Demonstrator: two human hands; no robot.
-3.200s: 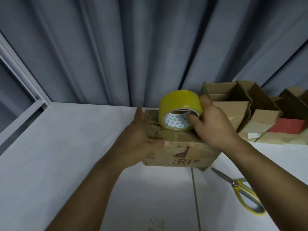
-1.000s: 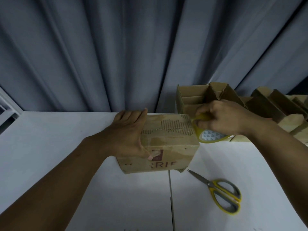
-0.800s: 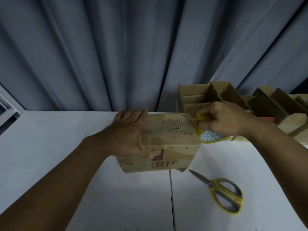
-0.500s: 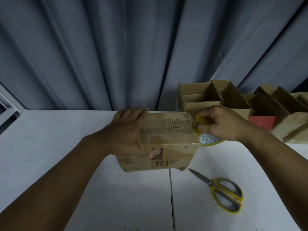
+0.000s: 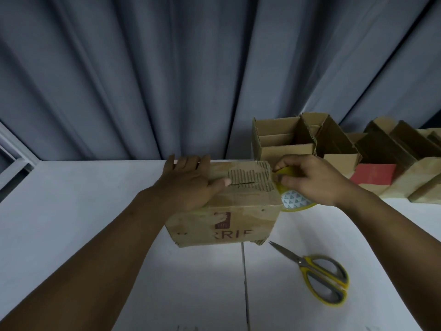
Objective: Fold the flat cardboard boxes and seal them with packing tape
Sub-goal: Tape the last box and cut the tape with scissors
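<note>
A worn brown cardboard box with red lettering stands closed on the white table. Torn corrugated patches run along its top seam. My left hand lies flat on the left part of the top, thumb pointing right along the seam. At the box's right top edge my right hand grips the yellow packing tape roll, which hangs past the box's right side. My fingers hide most of the roll.
Yellow-handled scissors lie on the table at the front right of the box. Several open folded boxes and one with a red panel line the back right. A grey curtain hangs behind the table.
Since 3.2 s ago my right hand carried the tape roll from the box's top centre to its right edge. In the last half second my left thumb shifted up onto the top seam.
</note>
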